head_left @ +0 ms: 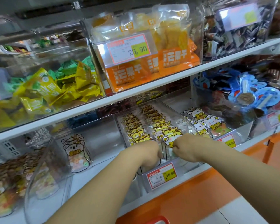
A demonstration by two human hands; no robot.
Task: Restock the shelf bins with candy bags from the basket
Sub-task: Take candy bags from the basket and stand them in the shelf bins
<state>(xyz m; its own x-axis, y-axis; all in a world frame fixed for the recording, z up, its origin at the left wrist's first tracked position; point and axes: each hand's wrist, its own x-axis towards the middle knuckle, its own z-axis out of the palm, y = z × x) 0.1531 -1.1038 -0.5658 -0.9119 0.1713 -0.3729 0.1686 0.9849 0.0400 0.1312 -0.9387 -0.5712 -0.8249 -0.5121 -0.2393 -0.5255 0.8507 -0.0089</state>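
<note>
Two rows of yellow cat-shaped candy bags [145, 125] stand upright in a clear shelf bin [178, 168] on the lower shelf. My left hand [148, 153] reaches into the front of this bin, fingers curled down among the left row of bags. At the front of the right row, my right hand [183, 147] pinches the foremost cat bag [170, 138]. The red rim of the basket [158, 219] shows at the bottom edge.
A bin of white rabbit-shaped bags [205, 123] sits to the right. On the left, a nearly bare bin holds koala-shaped bags [77, 152]. The shelf above carries orange mango packs [145, 62] and yellow and green sweets [44, 89]. An orange counter ledge [200, 191] runs below.
</note>
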